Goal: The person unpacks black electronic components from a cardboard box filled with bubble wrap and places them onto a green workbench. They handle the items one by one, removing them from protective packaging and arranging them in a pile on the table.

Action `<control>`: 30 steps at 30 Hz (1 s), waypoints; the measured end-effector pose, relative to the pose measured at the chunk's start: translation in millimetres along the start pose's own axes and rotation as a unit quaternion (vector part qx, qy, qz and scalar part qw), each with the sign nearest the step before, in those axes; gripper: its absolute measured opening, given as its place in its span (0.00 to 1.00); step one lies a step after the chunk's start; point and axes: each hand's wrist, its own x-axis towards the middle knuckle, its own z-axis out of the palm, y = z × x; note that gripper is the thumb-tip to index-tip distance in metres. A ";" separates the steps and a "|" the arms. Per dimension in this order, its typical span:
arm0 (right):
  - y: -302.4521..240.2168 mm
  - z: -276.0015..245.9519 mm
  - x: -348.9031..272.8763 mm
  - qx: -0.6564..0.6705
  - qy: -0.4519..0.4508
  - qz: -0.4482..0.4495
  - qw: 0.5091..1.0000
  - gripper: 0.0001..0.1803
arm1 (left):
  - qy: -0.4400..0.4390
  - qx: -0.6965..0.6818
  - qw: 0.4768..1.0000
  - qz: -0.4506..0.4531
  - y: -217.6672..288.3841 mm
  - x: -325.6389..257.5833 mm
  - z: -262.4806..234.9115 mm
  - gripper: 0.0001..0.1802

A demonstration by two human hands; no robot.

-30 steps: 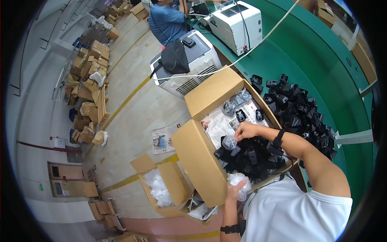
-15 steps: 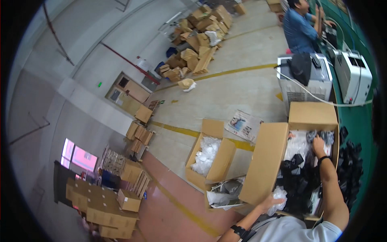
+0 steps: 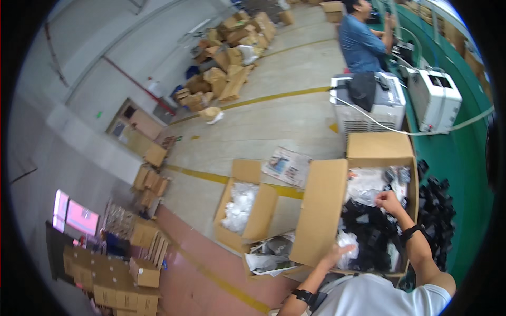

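In front of me an open cardboard box (image 3: 320,211) holds many black plastic parts (image 3: 363,224), with pale printed sheets and grey bagged pieces (image 3: 399,174) at its far end. My left hand (image 3: 332,255) is closed around a bunch of crumpled clear plastic bags (image 3: 348,250) at the box's near left corner. Over the middle of the box, my right hand (image 3: 389,202) has its fingers pinched together at the edge of a clear plastic bag (image 3: 366,197). Whether anything lies inside that bag is too blurred to tell.
More black parts (image 3: 436,216) are heaped on the green tabletop (image 3: 469,210) at right. Left of my box stand a carton of clear bags (image 3: 253,213) and a box of scrap wrapping (image 3: 271,258). A white machine (image 3: 369,113) stands beyond; a person in blue (image 3: 361,42) works farther off.
My right hand has come back from the box's far end toward its middle, with a clear bag now at its fingers. My left hand keeps its bunch of bags. The whole view has shifted.
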 end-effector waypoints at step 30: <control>47.3 -65.9 70.6 -0.361 0.236 0.125 0.893 0.10 | 0.044 -0.130 0.988 -0.077 -3.6 -54.3 -18.7 0.21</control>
